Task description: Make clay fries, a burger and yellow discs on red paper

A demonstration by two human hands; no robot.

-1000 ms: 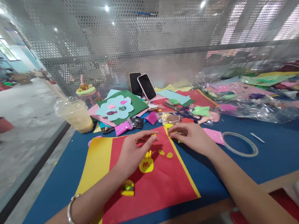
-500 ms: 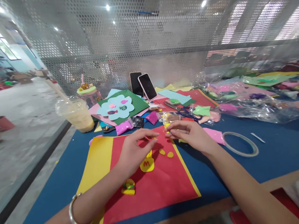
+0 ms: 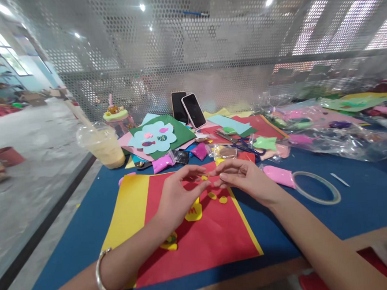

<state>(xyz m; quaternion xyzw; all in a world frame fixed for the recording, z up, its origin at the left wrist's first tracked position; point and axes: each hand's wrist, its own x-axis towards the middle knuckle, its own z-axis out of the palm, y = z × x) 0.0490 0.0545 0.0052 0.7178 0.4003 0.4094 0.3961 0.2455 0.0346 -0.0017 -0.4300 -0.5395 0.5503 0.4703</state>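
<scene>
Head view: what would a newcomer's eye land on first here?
The left hand and right hand meet fingertip to fingertip at a tiny yellow piece, above a red sheet that lies on a yellow sheet on the blue table. Behind them is a heap of craft paper, with a lidded drink cup at its left and two phones propped against the mesh wall.

Bare forearms, a silver bangle (image 3: 103, 279) on the left wrist.
</scene>
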